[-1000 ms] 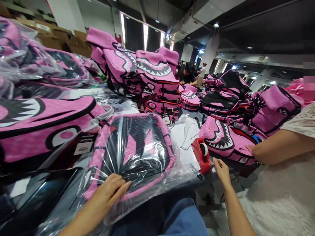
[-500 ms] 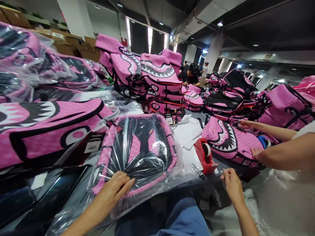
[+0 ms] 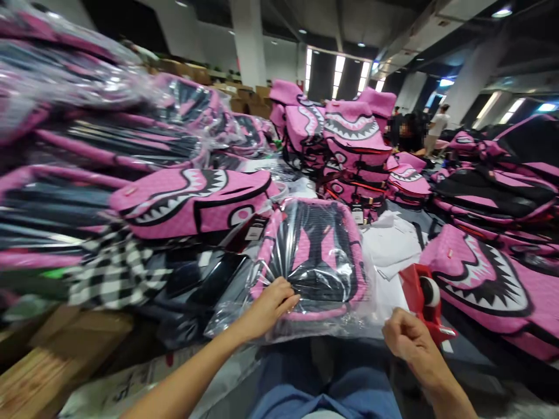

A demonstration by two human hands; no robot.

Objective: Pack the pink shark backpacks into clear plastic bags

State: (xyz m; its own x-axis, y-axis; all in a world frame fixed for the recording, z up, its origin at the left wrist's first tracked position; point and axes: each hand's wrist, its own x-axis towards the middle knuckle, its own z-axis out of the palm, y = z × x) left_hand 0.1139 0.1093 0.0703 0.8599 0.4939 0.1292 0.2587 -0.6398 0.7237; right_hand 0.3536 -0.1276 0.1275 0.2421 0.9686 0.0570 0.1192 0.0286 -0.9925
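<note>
While pressing flat on the bagged backpack [image 3: 312, 256], left hand [image 3: 267, 305] nearer; right hand [image 3: 408, 343] curled, perhaps pinching tape beside the dispenser [image 3: 425, 299].

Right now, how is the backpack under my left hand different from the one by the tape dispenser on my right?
The backpack under the left hand is sealed in clear plastic and shows its black strap side. The backpack by the tape dispenser is unbagged and shows its shark-teeth face. Both are pink and lie flat.
</note>
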